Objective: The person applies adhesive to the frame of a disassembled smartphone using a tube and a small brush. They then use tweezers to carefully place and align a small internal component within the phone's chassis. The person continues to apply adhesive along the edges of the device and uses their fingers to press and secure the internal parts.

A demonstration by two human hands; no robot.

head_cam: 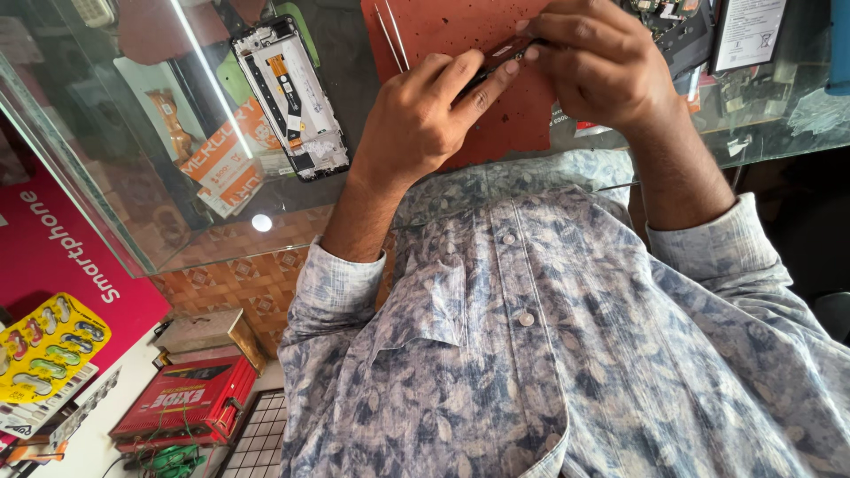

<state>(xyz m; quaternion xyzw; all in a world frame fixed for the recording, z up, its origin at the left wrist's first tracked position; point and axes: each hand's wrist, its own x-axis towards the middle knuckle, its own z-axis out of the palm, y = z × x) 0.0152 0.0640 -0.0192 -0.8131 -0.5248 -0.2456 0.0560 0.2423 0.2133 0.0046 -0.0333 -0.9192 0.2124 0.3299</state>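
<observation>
Both hands meet over a rust-red work mat (460,35) on a glass counter (133,195). The left hand (416,119) and right hand (602,62) pinch opposite ends of a small dark slim phone part (500,57), fingers closed on it, wrists bent inward. Left of them lies an opened white phone frame (290,97). Below the counter sits a red box (186,403).

glass counter (133,212) with red mat (443,35), opened phone frame (290,93)
</observation>
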